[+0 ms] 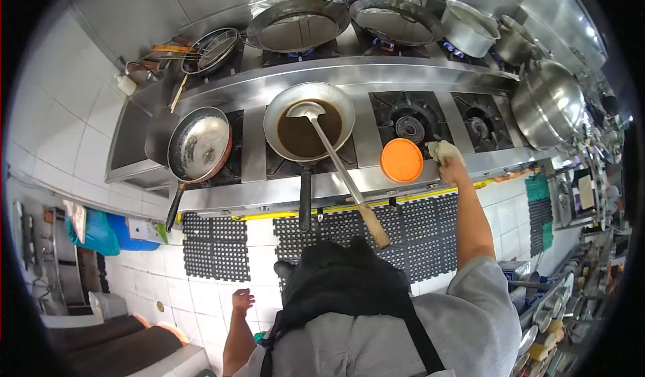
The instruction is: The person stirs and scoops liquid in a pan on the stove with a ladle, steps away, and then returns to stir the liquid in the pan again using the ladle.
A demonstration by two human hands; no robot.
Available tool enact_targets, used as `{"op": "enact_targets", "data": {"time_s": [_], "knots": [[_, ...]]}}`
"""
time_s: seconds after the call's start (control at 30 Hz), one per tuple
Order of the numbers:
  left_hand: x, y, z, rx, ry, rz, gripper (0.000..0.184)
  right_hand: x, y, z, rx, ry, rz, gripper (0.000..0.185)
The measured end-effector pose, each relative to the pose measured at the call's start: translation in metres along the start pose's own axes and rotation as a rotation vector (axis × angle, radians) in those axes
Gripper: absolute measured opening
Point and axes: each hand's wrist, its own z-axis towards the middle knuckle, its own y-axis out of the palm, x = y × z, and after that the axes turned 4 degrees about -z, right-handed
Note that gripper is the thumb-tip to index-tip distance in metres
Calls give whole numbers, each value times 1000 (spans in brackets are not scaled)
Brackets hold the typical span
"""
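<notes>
My right hand [453,169] is closed on a pale cloth [444,151] at the stove's front edge, just right of an orange round lid or dish [402,160]. My left hand [242,300] hangs low over the floor at the lower left, fingers apart and holding nothing. In front of me a pan of brown liquid [306,135] stands on a burner. A long ladle [334,154] rests in it, its wooden handle sticking out over the stove's edge. To the left sits a frying pan [199,146] with a whitish, shiny inside.
Two wide dark pans [297,26] stand on the back burners, with flames under them, beside a metal pot [469,29]. A big steel bowl [549,104] is at the right. Pan handles jut over the front edge. Black mats [215,248] lie on the tiled floor.
</notes>
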Motion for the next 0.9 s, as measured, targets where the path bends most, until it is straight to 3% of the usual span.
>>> {"op": "enact_targets", "data": {"time_s": [0.03, 0.1, 0.17, 0.23, 0.3, 0.33, 0.37, 0.5, 0.53, 0.57, 0.6, 0.63, 0.67, 0.7, 0.8, 0.9], "knots": [[2, 46, -36, 197, 172, 332, 30, -3, 1, -6, -14, -14, 15, 39], [10, 95, -64, 223, 195, 279, 32, -9, -8, -14, 151, 50, 264, 37], [28, 139, -94, 206, 319, 174, 30, -34, -33, -21, 41, 50, 133, 40], [53, 168, -98, 164, 434, 208, 35, -57, -28, -32, 338, -229, 310, 40], [92, 211, -108, 53, 567, 178, 38, -123, -37, -72, -30, -255, 751, 42], [115, 237, -110, 15, 599, 204, 39, -159, -47, -91, -409, -151, 988, 49], [137, 262, -112, -26, 631, 230, 40, -184, -41, -108, -573, -180, 1083, 59], [204, 349, -118, -305, 578, 72, 43, -259, -33, -140, -622, -314, 841, 72], [216, 368, -123, -313, 585, 65, 43, -261, -11, -130, -534, -336, 742, 70], [228, 384, -130, -396, 457, -30, 40, -262, -17, -127, -525, -340, 736, 70], [233, 391, -134, -476, 322, -121, 38, -262, -27, -124, -410, -383, 555, 68], [232, 391, -130, -483, 324, -124, 38, -262, -38, -123, -296, -420, 372, 67], [232, 392, -127, -527, 330, -38, 36, -262, -48, -128, -150, -460, 316, 55], [231, 390, -123, -572, 335, 50, 35, -260, -49, -127, -146, -455, 308, 55], [234, 384, -125, -682, 203, -63, 28, -251, -46, -120, -3, -467, 137, 32], [232, 380, -118, -751, 89, -174, 29, -246, -26, -108, -12, -479, 204, 28]]}}
